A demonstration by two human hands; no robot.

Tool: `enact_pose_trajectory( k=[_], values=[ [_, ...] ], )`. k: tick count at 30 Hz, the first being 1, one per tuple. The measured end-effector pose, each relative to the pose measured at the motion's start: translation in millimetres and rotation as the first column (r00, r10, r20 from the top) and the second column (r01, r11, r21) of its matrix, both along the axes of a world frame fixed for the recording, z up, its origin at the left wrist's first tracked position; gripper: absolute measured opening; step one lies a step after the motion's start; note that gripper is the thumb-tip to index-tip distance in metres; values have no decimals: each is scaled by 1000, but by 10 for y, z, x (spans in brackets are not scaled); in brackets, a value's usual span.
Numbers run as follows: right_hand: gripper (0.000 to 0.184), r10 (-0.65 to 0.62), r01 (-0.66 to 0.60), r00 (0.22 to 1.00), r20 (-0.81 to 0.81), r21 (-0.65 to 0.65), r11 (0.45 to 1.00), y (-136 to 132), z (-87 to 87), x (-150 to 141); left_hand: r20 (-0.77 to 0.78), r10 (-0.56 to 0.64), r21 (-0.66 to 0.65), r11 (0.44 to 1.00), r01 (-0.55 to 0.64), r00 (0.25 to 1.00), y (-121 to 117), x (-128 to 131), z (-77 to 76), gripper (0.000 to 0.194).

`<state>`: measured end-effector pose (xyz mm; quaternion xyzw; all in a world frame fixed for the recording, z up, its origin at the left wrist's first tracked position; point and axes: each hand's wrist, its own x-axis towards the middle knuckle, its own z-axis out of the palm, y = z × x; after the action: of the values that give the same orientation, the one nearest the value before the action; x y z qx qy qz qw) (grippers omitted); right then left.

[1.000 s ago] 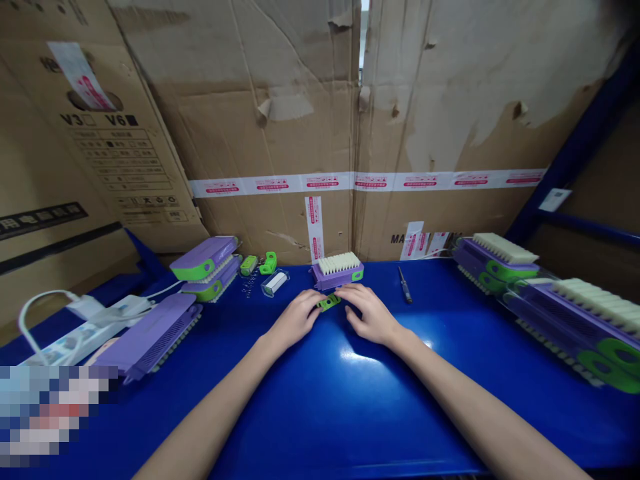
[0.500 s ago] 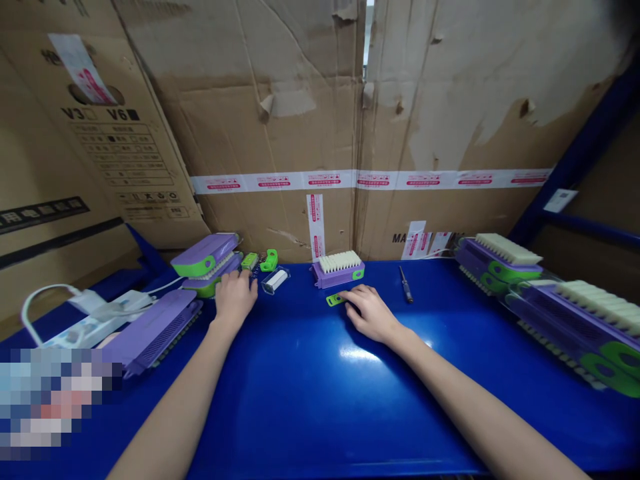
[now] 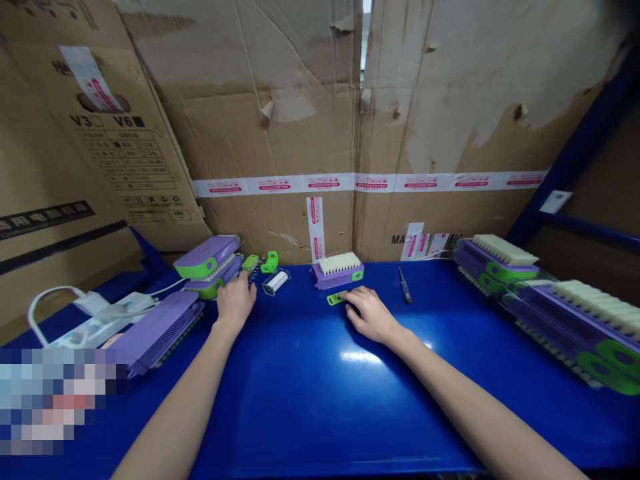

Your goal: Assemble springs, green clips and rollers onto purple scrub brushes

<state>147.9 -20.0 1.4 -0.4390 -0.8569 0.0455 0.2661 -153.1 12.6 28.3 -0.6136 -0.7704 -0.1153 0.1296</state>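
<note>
My right hand (image 3: pixel 369 312) lies on the blue table (image 3: pixel 310 393), knuckles up, with its fingertips pinching the end of a small flat green piece (image 3: pixel 334 299). Just behind that piece stands a purple brush block (image 3: pixel 338 270) with white bristles and a green tab. My left hand (image 3: pixel 235 300) is out to the left, fingers curled down over tiny metal parts (image 3: pixel 251 278) beside a stack of purple and green brush units (image 3: pixel 209 263). Its fingertips are hidden. A clear little case (image 3: pixel 275 282) and two green clips (image 3: pixel 264 262) lie close to it.
A small screwdriver (image 3: pixel 405 285) lies right of the brush block. Long purple brush units (image 3: pixel 555 300) are stacked at the right edge, and another (image 3: pixel 155 330) lies at the left beside a white power strip (image 3: pixel 95 320). Cardboard boxes (image 3: pixel 320 120) wall off the back.
My left hand let go of the green piece and moved left to the small parts by the purple stack. My right hand stayed on the green piece.
</note>
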Motion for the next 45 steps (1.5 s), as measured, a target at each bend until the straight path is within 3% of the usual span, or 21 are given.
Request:
enact_pose_trajectory(
  k=[9, 14, 19, 24, 29, 37, 39, 41, 43, 45],
  values=[
    [33, -6, 6, 1000, 0, -2, 1000, 1, 5, 5, 72, -68, 326, 945, 41, 995, 0, -32, -3, 37],
    [33, -13, 13, 1000, 1, 11, 1000, 0, 0, 1, 93, -185, 536, 838, 107, 978, -26, 7, 23, 38],
    [34, -35, 35, 999, 2, 39, 999, 6, -16, 10, 50, -364, 647, 722, 247, 930, -102, 234, 32, 32],
    [53, -66, 88, 991, -114, 194, 977, -8, 30, 8, -43, -589, 665, 586, 463, 807, -248, 618, 49, 24],
    [65, -17, 41, 995, -98, 245, 969, -10, 23, -37, -125, -816, 570, 406, 714, 564, -352, 1011, 62, 21],
    [55, -22, 65, 978, -208, 201, 978, 54, -65, -27, -114, -916, 621, 236, 747, 384, -429, 1360, 140, 20],
    [47, -34, 77, 966, -257, 160, 984, 69, -73, -11, -66, -935, 621, 235, 748, 349, -439, 1425, 147, 19],
    [39, -48, 80, 946, -320, 88, 993, 86, -76, 5, -7, -937, 607, 274, 746, 350, -418, 1467, 125, 19],
    [33, -73, 79, 914, -400, -1, 997, 106, -77, 21, 84, -913, 583, 370, 723, 399, -357, 1476, 65, 22],
    [28, -107, 72, 867, -486, -91, 993, 133, -83, 35, 207, -849, 526, 516, 676, 486, -266, 1451, -29, 28]
  ],
)
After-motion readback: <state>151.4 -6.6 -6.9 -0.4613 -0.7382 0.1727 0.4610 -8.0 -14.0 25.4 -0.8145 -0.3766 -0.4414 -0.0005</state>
